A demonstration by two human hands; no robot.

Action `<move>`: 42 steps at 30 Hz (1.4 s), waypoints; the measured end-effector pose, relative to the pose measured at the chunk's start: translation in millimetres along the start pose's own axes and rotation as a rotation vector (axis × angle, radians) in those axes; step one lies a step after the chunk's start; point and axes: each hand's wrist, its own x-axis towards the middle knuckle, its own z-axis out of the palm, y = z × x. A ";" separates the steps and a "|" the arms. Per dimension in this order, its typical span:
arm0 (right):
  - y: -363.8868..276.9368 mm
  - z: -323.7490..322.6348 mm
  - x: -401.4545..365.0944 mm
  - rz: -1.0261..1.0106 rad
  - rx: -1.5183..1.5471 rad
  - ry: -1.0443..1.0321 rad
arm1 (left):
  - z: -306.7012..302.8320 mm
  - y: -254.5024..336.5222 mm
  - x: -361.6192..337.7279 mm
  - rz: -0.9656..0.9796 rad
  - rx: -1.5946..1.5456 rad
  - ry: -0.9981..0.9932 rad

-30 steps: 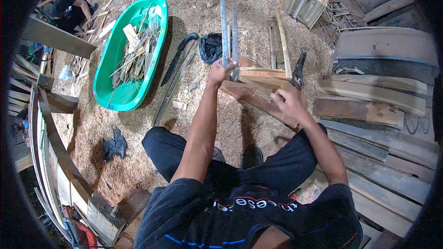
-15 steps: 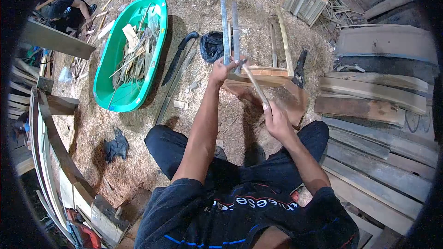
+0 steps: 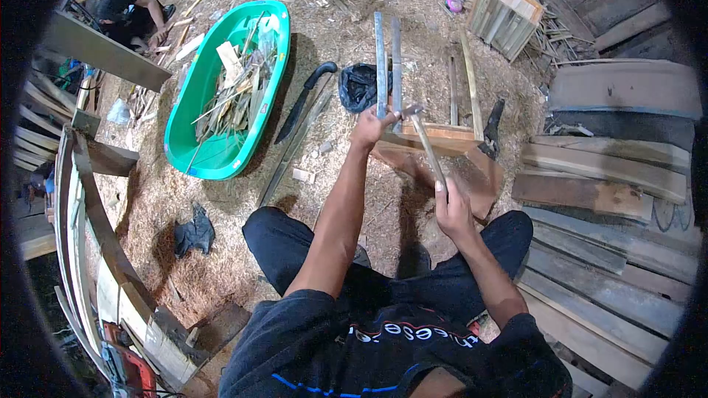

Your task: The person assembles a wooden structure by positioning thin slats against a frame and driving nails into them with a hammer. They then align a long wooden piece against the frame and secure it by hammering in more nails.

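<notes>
A hammer (image 3: 429,149) with a pale wooden handle slants between my hands. My right hand (image 3: 453,206) is wrapped round the lower end of its handle. The hammer head lies close to my left hand (image 3: 372,127), which is closed at the near end of two upright grey slats (image 3: 381,59); what its fingers pinch is too small to make out. Below the slats is a wooden frame (image 3: 442,135) with two thinner strips standing at its right side. A black plastic bag (image 3: 358,87) lies just left of the slats.
A green tub (image 3: 177,140) of wood scraps stands at the left, with a machete (image 3: 299,103) beside it. Stacked planks (image 3: 590,195) line the right. A slatted crate (image 3: 507,18) is at the upper right. Another person (image 3: 133,11) crouches at the far left. A red power tool (image 3: 133,368) lies lower left.
The view has shifted, so the whole scene sits slightly lower and to the right. Both hands keep nearly the same pose, and the hammer remains in my right hand.
</notes>
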 end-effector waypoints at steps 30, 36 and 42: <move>-15.0 9.9 -11.6 0.174 0.064 -0.032 | 5.6 9.1 -5.4 -0.010 -0.085 0.012; -8.7 12.8 -11.4 0.094 0.061 0.017 | 3.4 -0.7 2.5 0.003 -0.075 0.011; -9.7 8.8 -8.3 0.084 0.070 0.017 | 4.8 -1.8 1.2 0.010 -0.152 -0.020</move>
